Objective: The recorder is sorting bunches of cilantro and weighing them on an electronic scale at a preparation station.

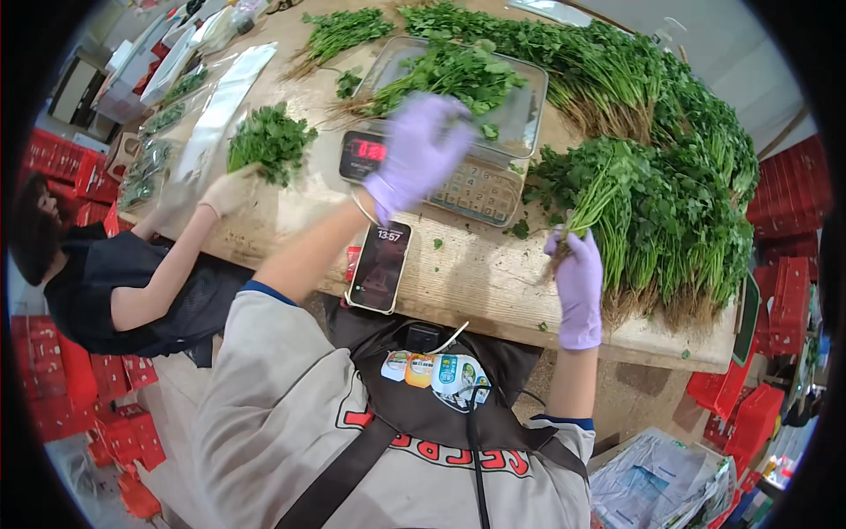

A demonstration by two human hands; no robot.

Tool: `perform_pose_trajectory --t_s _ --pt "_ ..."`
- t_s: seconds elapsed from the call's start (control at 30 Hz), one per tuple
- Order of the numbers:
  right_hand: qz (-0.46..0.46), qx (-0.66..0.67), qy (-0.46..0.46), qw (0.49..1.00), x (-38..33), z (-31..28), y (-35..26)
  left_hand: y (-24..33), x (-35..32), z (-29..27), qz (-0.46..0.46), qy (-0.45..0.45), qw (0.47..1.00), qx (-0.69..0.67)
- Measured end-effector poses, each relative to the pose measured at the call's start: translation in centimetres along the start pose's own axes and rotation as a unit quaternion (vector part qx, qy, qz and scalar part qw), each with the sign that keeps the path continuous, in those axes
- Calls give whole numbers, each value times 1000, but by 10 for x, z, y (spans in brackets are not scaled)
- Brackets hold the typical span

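My left hand [421, 154], in a purple glove, is smeared by motion above the front of a digital scale [476, 189]. Its fingers cannot be made out clearly. Just beyond it, a bunch of coriander [454, 75] lies in the clear plastic tray [530, 115] on top of the scale. My right hand [579, 286], gloved the same way, is closed around the root end of another coriander bunch [604, 198]. The leafy top of that bunch leans up against the large coriander pile [696, 194] on the right.
A phone [379, 269] lies at the table's near edge, below the scale's red-lit display [363, 156]. To the left, a co-worker's gloved hand [231, 189] holds a coriander bunch [271, 145] near clear plastic bags [225, 110]. Red crates [784, 300] stand right of the table.
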State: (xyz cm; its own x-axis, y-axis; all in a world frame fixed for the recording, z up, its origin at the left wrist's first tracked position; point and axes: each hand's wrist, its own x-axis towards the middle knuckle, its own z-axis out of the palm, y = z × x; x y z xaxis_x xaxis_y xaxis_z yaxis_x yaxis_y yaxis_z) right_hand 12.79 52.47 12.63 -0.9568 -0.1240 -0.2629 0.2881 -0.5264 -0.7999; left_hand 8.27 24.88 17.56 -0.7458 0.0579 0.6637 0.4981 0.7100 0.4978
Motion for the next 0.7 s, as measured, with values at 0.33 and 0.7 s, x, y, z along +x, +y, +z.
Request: perform_pose_trajectory --t_s 0.33,0.7 --pt "20 8 -50 999 -19 17 40 52 -52 48 -70 -350 882 -307" --pt "12 -99 -128 987 -19 5 36 58 -50 50 -182 -398 851 -289"
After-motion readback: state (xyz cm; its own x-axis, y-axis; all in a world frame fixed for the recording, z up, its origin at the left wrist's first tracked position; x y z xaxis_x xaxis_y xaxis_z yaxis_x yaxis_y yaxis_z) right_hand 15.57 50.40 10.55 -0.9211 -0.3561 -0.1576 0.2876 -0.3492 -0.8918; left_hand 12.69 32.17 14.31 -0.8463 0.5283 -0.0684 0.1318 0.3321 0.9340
